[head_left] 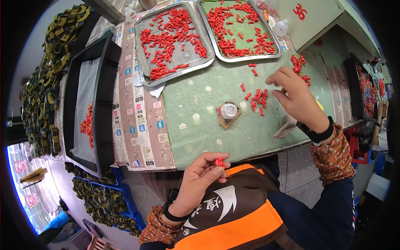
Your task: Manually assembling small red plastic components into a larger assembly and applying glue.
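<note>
My left hand, near the front edge of the table, is closed on a small red plastic piece, pinched between thumb and fingers. Over the right part of the green cloth is my right hand. Its fingers are bent, with the thumb apart and nothing visible between them. Just left of it lies a loose cluster of small red plastic pieces. A small round clear container stands on a square brown pad in the middle of the cloth.
Two metal trays full of red pieces stand at the back. A black bin is at the left. Glossy red-and-yellow pieces lie beyond my right hand, near a white squeeze bottle. Blue crates sit lower left.
</note>
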Action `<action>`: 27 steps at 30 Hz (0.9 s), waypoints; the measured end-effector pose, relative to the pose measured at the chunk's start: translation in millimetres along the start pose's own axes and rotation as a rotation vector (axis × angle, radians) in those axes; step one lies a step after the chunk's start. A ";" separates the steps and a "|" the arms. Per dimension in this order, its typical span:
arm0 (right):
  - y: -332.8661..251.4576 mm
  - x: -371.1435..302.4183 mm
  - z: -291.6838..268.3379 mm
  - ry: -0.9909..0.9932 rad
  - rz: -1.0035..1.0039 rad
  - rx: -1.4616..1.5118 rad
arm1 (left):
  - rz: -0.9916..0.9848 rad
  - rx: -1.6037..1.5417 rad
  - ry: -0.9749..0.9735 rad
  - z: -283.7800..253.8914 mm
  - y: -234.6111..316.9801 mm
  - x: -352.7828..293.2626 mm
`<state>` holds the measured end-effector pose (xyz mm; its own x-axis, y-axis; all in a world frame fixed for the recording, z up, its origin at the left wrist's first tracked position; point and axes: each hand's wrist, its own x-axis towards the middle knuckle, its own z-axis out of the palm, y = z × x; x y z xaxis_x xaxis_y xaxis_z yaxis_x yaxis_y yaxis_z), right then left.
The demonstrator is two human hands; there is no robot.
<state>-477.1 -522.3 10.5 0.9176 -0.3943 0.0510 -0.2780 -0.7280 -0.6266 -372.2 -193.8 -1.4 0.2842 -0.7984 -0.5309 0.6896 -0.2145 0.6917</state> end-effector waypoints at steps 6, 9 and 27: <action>-5.0 -56.4 -7.2 -0.316 0.049 0.024 | 0.001 0.020 0.046 -4.2 -3.0 0.2; 17.4 -65.7 -12.1 -0.300 0.076 -0.031 | -0.010 0.004 0.049 -4.9 -5.5 1.1; 9.3 14.8 42.6 -0.014 -0.133 -0.263 | 0.049 0.020 0.075 -0.7 -15.4 2.8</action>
<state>-454.0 -511.0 -27.7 0.9542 -0.2795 0.1070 -0.2178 -0.8938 -0.3920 -381.6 -192.4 -14.0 0.3669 -0.7638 -0.5311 0.6604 -0.1883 0.7269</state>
